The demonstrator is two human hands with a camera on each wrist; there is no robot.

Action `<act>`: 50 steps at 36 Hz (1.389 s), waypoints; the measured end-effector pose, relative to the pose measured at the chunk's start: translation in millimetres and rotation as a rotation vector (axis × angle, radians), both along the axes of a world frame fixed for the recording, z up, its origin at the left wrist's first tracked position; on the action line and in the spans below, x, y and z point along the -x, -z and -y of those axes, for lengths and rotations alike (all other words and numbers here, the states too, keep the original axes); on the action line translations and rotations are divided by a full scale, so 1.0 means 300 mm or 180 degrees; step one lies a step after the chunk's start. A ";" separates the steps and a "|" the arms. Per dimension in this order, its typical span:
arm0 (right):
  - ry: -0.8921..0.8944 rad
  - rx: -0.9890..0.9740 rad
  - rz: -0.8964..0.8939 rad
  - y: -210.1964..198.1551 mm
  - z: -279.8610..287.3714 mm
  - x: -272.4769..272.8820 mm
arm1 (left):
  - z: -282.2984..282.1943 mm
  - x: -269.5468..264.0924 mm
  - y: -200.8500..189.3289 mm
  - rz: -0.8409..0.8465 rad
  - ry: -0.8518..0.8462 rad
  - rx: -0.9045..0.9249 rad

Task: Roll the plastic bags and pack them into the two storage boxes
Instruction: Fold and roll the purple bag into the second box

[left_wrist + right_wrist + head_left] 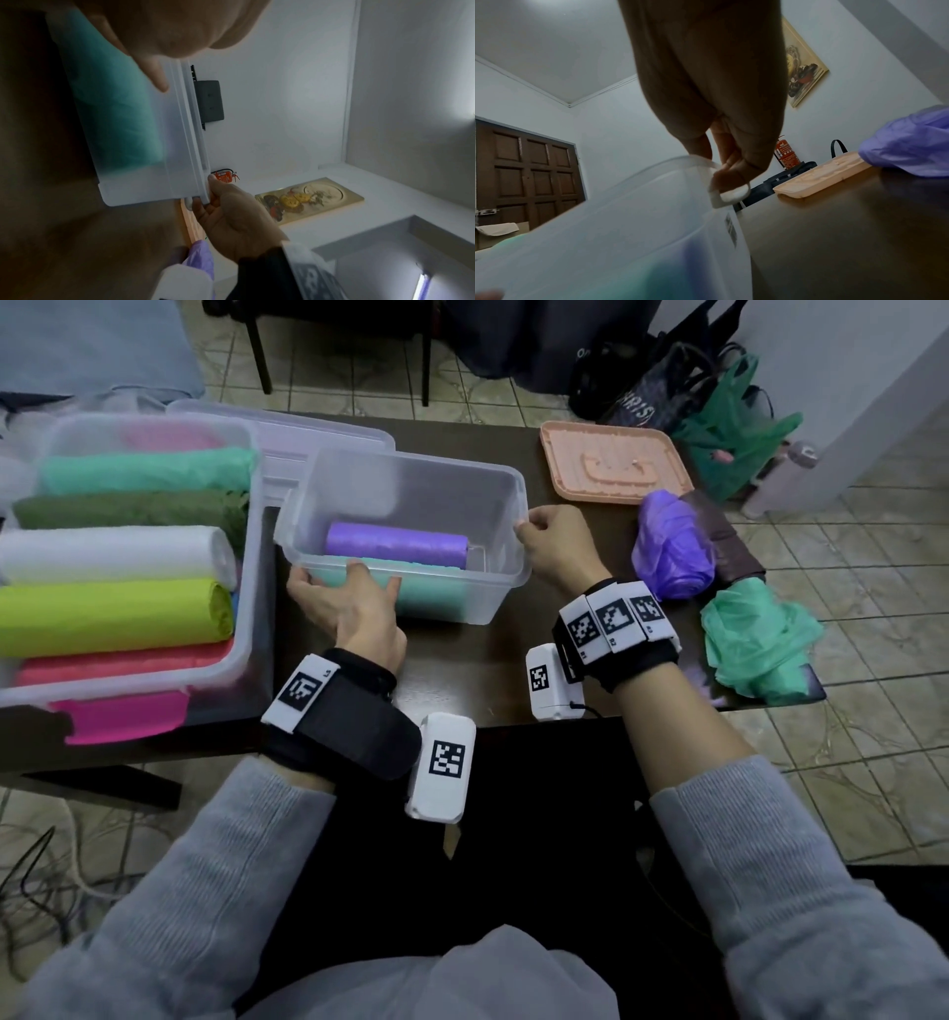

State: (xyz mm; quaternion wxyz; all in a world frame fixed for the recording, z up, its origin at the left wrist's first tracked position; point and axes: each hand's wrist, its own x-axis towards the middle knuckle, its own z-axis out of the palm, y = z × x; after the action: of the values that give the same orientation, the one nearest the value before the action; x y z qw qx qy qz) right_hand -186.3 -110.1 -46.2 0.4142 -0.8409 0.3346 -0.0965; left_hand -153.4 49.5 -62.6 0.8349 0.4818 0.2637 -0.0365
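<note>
Small box: the clear rectangular plastic storage box sat mid-bench on the dark wooden bench, its long axis running left to right, open top up.
Contents: a rolled purple plastic bag and a rolled teal plastic bag lay side by side inside, both lengthwise along the box.
Left hand: the left hand gripped the near wall, fingers curled over the rim.
Right hand: the right hand pinched the rim at the right end, thumb and fingers closed on the lip.
Large box: the bigger clear plastic storage box at the left was packed with rolls lying left to right.
Unrolled bags: a crumpled purple plastic bag and a crumpled green plastic bag waited near the right edge of the bench, well apart from the small box.
Handling, box: probably light and stiff but slick; the rim lip looked the surest hold.
Handling, bags: likely soft, thin and slippery, apt to spring open; best flattened and rolled from one end.
Lid: a peach plastic lid lay flat behind the right hand.
</note>
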 end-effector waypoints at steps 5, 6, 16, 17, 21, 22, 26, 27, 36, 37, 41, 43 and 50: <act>0.0063 -0.0284 0.0127 -0.004 -0.005 0.017 | 0.023 0.068 -0.016 -0.0443 0.0971 -0.0390; 0.0114 -0.0255 0.0211 -0.004 -0.002 0.027 | 0.038 0.098 -0.018 -0.0530 0.1353 -0.0446; 0.1505 0.0985 -0.0149 0.028 0.243 0.274 | 0.244 0.251 0.104 0.2326 0.4790 -0.4013; 0.1722 0.1068 -0.0346 0.035 0.277 0.312 | 0.256 0.255 0.120 0.2421 0.4853 -0.4200; 0.2228 0.1241 -0.0892 0.051 0.376 0.448 | 0.286 0.265 0.167 0.2507 0.5067 -0.4547; 0.2233 0.1177 -0.0994 0.056 0.392 0.479 | 0.288 0.268 0.179 0.2500 0.5144 -0.4609; 0.1711 0.0701 -0.1530 0.098 0.430 0.575 | 0.282 0.279 0.226 0.2684 0.5256 -0.4891; 0.1616 0.0647 -0.1609 0.107 0.427 0.588 | 0.278 0.280 0.236 0.2731 0.5230 -0.4920; 0.1810 0.0564 -0.1587 0.139 0.262 0.516 | 0.259 0.296 0.276 0.3030 0.4938 -0.5208; 0.1845 0.0491 -0.1542 0.149 0.241 0.494 | 0.259 0.294 0.276 0.3021 0.4948 -0.5201; 0.1958 -0.0035 -0.1317 0.161 0.175 0.420 | 0.258 0.290 0.278 0.3025 0.4979 -0.5135; 0.1985 -0.0511 -0.1121 0.155 0.165 0.396 | 0.256 0.289 0.274 0.3006 0.4983 -0.5045; 0.1987 -0.2187 -0.0322 0.096 0.149 0.390 | 0.275 0.237 0.191 0.2345 0.5170 -0.4061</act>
State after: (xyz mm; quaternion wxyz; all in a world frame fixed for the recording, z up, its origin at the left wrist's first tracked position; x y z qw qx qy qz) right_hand -303.2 -154.8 -75.1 0.6030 -0.5178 0.6040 -0.0591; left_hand -224.5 -33.0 -120.0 0.1868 0.8369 -0.4276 -0.2863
